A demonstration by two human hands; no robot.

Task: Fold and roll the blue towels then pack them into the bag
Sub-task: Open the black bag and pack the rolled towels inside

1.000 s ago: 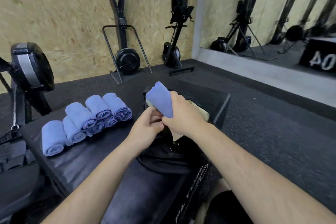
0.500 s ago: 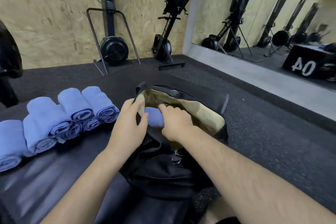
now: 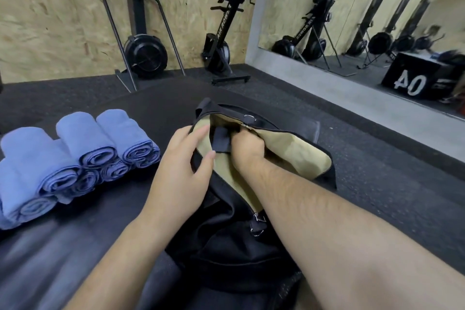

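Note:
A black bag [image 3: 226, 246] with a tan lining lies open on a black padded box [image 3: 63, 254] in front of me. My left hand [image 3: 181, 178] pinches the bag's left rim between thumb and fingers and holds the mouth open. My right hand [image 3: 247, 151] is pushed down into the opening, and its fingers are hidden inside. The blue towel it carried is out of sight in the bag. A short black strap tab [image 3: 221, 142] sits between the two hands. Several rolled blue towels [image 3: 88, 148] are stacked on the box to the left of the bag.
Two upright rowing machines [image 3: 143, 50] [image 3: 221, 40] stand against the chipboard wall at the back. A wall mirror [image 3: 364, 15] on the right reflects more machines and a black box marked 40 [image 3: 412, 75]. Dark rubber floor [image 3: 377, 166] surrounds the padded box.
My right hand has brought the rolled blue towel down from above the bag into its opening, where the towel is now hidden. My left hand moved from the towel to the bag's rim.

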